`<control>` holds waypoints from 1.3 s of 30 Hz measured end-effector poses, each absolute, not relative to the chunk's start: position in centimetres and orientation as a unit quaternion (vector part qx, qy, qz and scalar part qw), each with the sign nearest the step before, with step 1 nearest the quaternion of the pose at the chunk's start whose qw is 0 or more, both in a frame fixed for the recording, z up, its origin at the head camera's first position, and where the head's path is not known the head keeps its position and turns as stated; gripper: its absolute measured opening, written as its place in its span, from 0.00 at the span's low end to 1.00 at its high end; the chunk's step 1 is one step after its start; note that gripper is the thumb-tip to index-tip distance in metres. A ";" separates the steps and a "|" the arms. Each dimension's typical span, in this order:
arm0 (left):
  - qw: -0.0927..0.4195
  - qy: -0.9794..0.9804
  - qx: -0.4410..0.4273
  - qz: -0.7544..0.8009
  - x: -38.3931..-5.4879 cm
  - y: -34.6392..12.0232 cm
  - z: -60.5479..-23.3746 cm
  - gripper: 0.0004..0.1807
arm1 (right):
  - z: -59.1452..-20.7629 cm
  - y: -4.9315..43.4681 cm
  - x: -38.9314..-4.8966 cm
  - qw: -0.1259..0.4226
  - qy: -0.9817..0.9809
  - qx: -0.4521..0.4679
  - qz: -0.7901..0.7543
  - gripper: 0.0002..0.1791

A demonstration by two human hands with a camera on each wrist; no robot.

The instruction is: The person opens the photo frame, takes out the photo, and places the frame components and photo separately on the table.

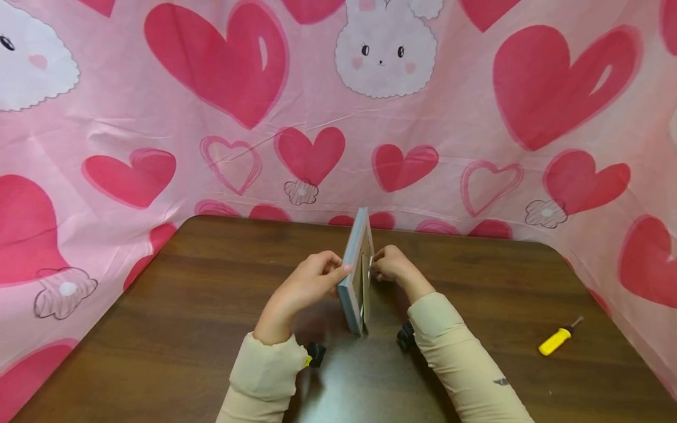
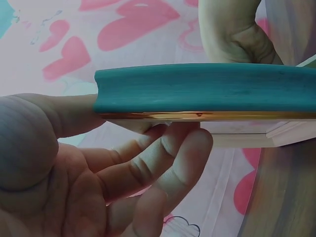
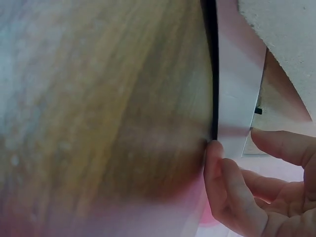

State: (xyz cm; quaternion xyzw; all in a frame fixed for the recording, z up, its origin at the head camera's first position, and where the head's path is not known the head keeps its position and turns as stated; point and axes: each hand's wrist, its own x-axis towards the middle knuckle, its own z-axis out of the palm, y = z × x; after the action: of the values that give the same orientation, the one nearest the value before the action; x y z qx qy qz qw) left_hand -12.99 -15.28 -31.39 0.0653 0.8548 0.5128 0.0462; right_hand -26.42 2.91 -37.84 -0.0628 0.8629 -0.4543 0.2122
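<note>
A picture frame (image 1: 351, 299) with a pale blue-grey edge stands upright, edge-on to me, on the brown table. A stand flap (image 1: 366, 288) juts from its back on the right. My left hand (image 1: 312, 279) grips the near edge, with the thumb on one side and the fingers behind. In the left wrist view the frame's edge (image 2: 197, 89) looks teal, with a gold strip below it. Behind the frame, my right hand (image 1: 392, 265) pinches its border. The right wrist view shows the thumb beside the back board and the fingertips (image 3: 215, 150) at the outer edge.
A yellow-handled screwdriver (image 1: 555, 341) lies on the table (image 1: 211, 329) at the right. A pink cloth (image 1: 317, 111) with hearts and rabbits hangs behind the table and along its sides. Dark wrist cameras (image 1: 406, 336) sit under both sleeves.
</note>
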 end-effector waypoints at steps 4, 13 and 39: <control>0.051 0.858 0.055 0.508 -13.0 -15.3 -31.4 0.13 | -38.2 2.9 -26.3 0.209 0.869 -0.059 -0.445 0.20; 0.062 0.857 0.060 0.508 -12.4 -16.0 -31.7 0.14 | -38.5 2.4 -25.8 0.225 0.864 -0.055 -0.448 0.21; 0.061 0.868 0.045 0.492 -12.7 -17.7 -31.5 0.14 | -37.9 1.9 -26.3 0.221 0.858 -0.023 -0.464 0.03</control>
State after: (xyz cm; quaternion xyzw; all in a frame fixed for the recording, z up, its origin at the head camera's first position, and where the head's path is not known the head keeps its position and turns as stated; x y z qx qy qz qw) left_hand -12.71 -17.67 -31.48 0.0446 0.8676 0.4916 0.0605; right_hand -26.26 1.92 -37.93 -0.0233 0.8578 -0.4636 0.2209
